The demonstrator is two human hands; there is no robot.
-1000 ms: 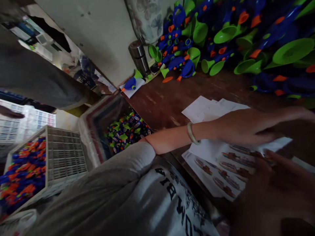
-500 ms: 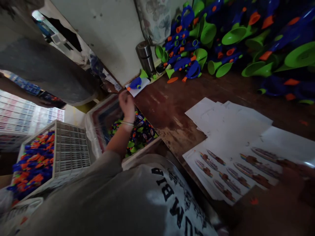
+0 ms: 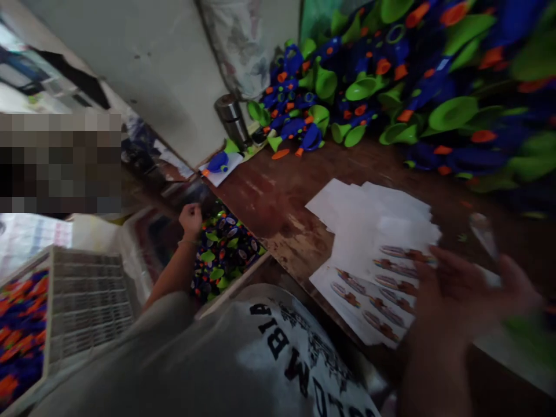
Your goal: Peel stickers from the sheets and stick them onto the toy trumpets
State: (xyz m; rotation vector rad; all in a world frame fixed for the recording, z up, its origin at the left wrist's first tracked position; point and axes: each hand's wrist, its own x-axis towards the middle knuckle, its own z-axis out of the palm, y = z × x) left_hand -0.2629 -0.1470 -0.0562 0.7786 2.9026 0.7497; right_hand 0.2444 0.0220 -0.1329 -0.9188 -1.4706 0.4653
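Okay, your left hand (image 3: 191, 220) is off to the side, above the plastic-lined bin (image 3: 130, 249), with the wrist bent and fingers curled in; can't tell if anything sits inside that curl. Below and beside it, the small toys (image 3: 226, 249) fill the bin: dark bodies, green bells, some with oval labels. Your right hand (image 3: 469, 289) is over the right edge of the printed sheet (image 3: 380, 289), fingers spread and thumb well apart, grip wide, nothing seen in it; blur hides whether the fingertips touch the paper. That sheet carries rows of long oval prints and lies at the near edge of the brown table (image 3: 278, 197), partly under a spread of overlapping white papers (image 3: 369, 208). Just past your right hand there's a clear object (image 3: 483, 234), too blurred to identify. Across the table's back you've got a big heap of blue, green and orange horn toys (image 3: 364, 88). At the far left corner, one toy (image 3: 218, 163) lies on a white card (image 3: 232, 165), near a steel flask (image 3: 234, 121). Left of you, a white crate (image 3: 87, 307) holds blue and orange parts (image 3: 26, 324).
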